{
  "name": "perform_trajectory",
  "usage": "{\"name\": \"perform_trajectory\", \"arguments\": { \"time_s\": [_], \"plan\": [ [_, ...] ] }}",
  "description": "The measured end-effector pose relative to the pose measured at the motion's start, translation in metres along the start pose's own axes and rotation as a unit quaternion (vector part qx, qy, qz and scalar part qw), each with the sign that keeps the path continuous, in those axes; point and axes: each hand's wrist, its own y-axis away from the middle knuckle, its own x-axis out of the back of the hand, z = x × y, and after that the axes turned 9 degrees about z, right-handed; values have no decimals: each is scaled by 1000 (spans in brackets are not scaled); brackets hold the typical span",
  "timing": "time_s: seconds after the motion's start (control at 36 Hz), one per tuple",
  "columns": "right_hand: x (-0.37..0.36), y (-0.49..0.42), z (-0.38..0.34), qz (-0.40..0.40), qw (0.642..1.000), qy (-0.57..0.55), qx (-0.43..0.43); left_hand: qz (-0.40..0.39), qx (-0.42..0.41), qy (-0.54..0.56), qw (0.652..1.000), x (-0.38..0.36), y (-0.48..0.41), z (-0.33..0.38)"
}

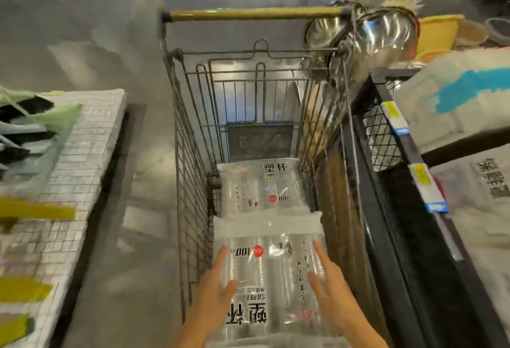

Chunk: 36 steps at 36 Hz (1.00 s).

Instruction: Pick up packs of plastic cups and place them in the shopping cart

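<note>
While both hands flank it, the near cup pack (269,273) sits low in the wire cart (190,182) — left hand (212,295) and right hand (328,292) press its sides, fingers straight, not curled. Second cup pack (262,184) already lies beyond it. Near pack looks almost placed — hands not yet off. Steel bowls (380,35) on the right-hand shelf.
</note>
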Motion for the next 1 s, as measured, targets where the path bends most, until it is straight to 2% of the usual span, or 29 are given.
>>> {"name": "perform_trajectory", "arguments": {
  "time_s": [0.14, 0.25, 0.33, 0.47, 0.56, 0.64, 0.75, 1.0],
  "plan": [
    [-29, -18, 36, -5, 999, 16, -29, -10, 32, 11, 999, -36, -18, -41],
    [-49, -31, 54, -15, 998, 59, -22, 16, 77, -12, 997, -51, -23, -42],
    [-56, -35, 66, -11, 997, 65, -28, 21, 81, -11, 996, -59, -24, -41],
    [-53, -28, 56, -15, 998, 55, -41, 20, 72, -15, 997, -59, -18, -42],
    [-49, -26, 40, -3, 992, 118, -50, 22, 86, -63, 994, -50, -19, -31],
    [-34, -31, 14, 24, 982, 165, -89, 7, 103, -93, 990, -28, -22, -11],
    [8, -36, -54, 6, 975, 222, 11, -15, 17, -143, 989, 26, -23, 44],
    [96, -17, -261, 71, 934, 307, 171, 48, -148, -221, 963, 189, 18, 203]
  ]
}}
